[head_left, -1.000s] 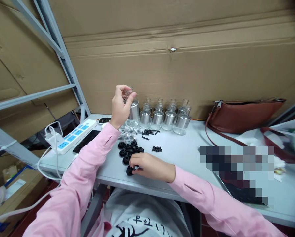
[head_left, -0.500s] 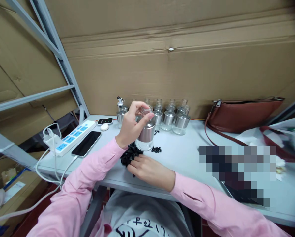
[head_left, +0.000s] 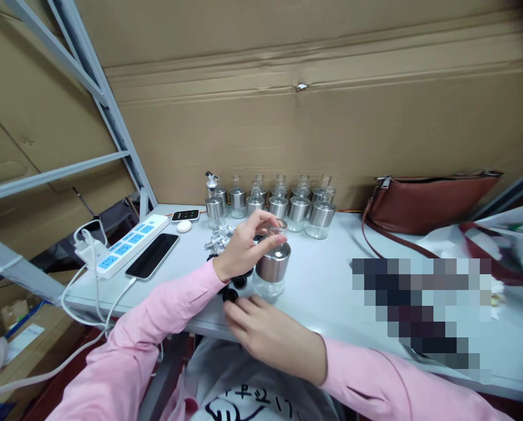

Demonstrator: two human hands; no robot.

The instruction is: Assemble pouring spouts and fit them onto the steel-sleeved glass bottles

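My left hand (head_left: 255, 242) is closed around the neck of a glass bottle (head_left: 273, 266) with a brushed metal sleeve; the bottle is upright, on or just above the table. My right hand (head_left: 272, 333) is low in front of it, fingers curled and pinched at a round black cap (head_left: 230, 294). More black caps (head_left: 240, 282) lie under and beside my left wrist, partly hidden. Silvery pourer pieces (head_left: 220, 238) are heaped behind that wrist. Similar bottles (head_left: 300, 209) stand in rows at the back, and the leftmost one carries a pourer top (head_left: 211, 180).
To the left lie a power strip (head_left: 135, 242) with a charger, a phone (head_left: 152, 256), a small black-faced device (head_left: 185, 216) and a white round object (head_left: 184, 227). A brown bag (head_left: 436, 202) sits at the right, near a blurred-out patch. Cardboard (head_left: 305, 134) walls the back.
The bottle in my left hand has come down and to the right, uncovering the silvery pieces. My right hand has drawn back from the black pile towards me, a cap at its fingertips.
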